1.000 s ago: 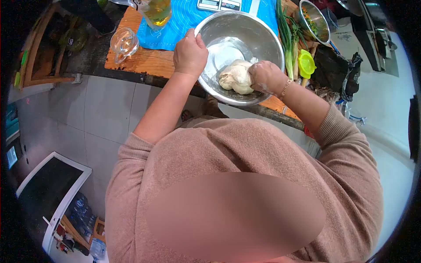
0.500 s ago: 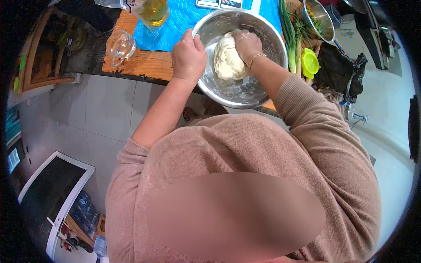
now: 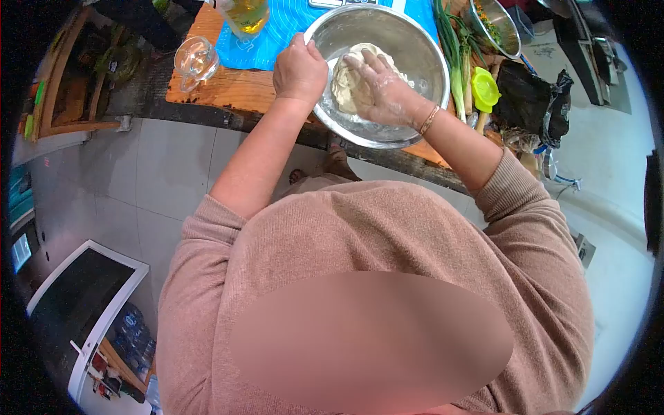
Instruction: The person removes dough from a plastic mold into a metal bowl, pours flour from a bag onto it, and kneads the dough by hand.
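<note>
A large steel mixing bowl (image 3: 422,76) stands at the front edge of the wooden table, tilted a little toward me. Inside it lies a pale lump of dough (image 3: 346,90). My left hand (image 3: 301,71) is closed on the bowl's left rim, thumb toward the inside. Flat on top of the dough rests my right hand (image 3: 384,90), its fingers spread and dusted with flour; the palm covers the dough's right part. A bracelet circles the right wrist.
Left of the bowl are a clear glass cup (image 3: 196,62) and a bottle of yellow oil (image 3: 246,17) on a blue mat (image 3: 277,41). At the right lie green onions (image 3: 454,62), a lime-green plastic dish (image 3: 485,90), a black bag (image 3: 529,97) and a bowl of chopped vegetables (image 3: 508,34).
My right hand has gone from curled fingers at the dough's far right side to spread fingers on its top. The dough looks flatter. My left hand stays on the rim.
</note>
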Demonstrator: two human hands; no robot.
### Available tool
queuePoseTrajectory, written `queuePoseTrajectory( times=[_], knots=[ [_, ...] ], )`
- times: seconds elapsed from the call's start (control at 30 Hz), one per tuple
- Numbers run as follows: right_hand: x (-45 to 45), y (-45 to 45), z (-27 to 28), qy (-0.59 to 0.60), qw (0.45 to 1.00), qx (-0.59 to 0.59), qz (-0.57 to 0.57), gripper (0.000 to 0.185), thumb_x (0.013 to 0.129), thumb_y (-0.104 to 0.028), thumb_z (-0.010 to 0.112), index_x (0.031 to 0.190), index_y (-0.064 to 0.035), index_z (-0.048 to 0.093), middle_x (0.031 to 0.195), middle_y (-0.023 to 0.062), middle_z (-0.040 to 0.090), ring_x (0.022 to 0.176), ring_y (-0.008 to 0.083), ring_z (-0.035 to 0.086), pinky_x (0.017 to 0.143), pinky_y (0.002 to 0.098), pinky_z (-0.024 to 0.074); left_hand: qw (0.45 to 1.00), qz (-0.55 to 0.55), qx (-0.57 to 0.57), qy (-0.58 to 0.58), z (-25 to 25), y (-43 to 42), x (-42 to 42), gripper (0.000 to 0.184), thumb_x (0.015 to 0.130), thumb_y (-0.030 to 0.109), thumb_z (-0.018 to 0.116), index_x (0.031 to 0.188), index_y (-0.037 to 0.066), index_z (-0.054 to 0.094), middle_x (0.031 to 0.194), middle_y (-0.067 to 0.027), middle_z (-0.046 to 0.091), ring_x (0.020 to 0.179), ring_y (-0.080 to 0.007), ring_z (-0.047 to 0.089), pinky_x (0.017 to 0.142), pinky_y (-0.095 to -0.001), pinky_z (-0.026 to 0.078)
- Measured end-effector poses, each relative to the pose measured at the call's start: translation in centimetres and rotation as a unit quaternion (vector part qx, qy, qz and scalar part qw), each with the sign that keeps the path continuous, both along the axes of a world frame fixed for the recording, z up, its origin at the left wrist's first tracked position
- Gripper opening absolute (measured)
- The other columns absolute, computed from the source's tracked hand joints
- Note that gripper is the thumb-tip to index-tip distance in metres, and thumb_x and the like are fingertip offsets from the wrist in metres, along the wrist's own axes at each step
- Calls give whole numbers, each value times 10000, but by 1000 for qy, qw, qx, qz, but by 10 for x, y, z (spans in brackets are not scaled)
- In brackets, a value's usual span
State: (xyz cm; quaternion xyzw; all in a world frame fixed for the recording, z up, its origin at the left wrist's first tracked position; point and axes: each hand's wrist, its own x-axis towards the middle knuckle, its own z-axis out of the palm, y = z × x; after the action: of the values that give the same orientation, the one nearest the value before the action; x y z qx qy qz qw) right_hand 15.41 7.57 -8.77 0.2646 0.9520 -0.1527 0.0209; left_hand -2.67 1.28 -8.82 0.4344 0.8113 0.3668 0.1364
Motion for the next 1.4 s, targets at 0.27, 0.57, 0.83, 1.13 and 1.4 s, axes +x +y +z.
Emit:
queuePoseTrajectory(
  times=[0.27,0.57,0.83,1.13,1.4],
  knots=[
    [-56,4,-21,-21,981,188,36,659,694,-537,630,1157,-76,544,1147,215,511,1164,382,453,979,587,295,1000,7,22,-19,-3,0,-1,240,890,190,494,979,-6,600,864,-253,637,824,-432,613,717,-495,486],
    [-89,36,-27,-38,983,155,-86,517,749,-555,575,1004,-113,659,1005,127,636,1024,266,584,877,416,396,999,14,12,-30,2,-1,1,273,886,183,504,1021,-33,599,872,-262,637,825,-432,617,728,-495,484],
    [-90,37,-27,4,983,50,-175,454,783,-494,541,884,-79,693,927,168,674,914,333,633,832,412,482,999,28,-30,-20,7,1,2,294,900,200,477,1052,-28,585,900,-262,641,857,-441,612,761,-500,482],
    [27,-14,49,39,999,-18,-28,282,643,-227,749,741,-3,608,777,178,592,834,348,583,756,415,482,999,16,-30,-10,6,1,3,253,910,174,463,1041,-22,553,871,-264,640,843,-428,621,749,-494,492],
    [32,29,28,-235,964,4,-128,320,722,-299,606,845,-18,698,976,216,652,937,351,629,857,393,494,998,-30,47,-27,-7,5,4,247,893,144,473,1028,-43,562,861,-267,637,817,-435,616,717,-484,496]
  ],
)
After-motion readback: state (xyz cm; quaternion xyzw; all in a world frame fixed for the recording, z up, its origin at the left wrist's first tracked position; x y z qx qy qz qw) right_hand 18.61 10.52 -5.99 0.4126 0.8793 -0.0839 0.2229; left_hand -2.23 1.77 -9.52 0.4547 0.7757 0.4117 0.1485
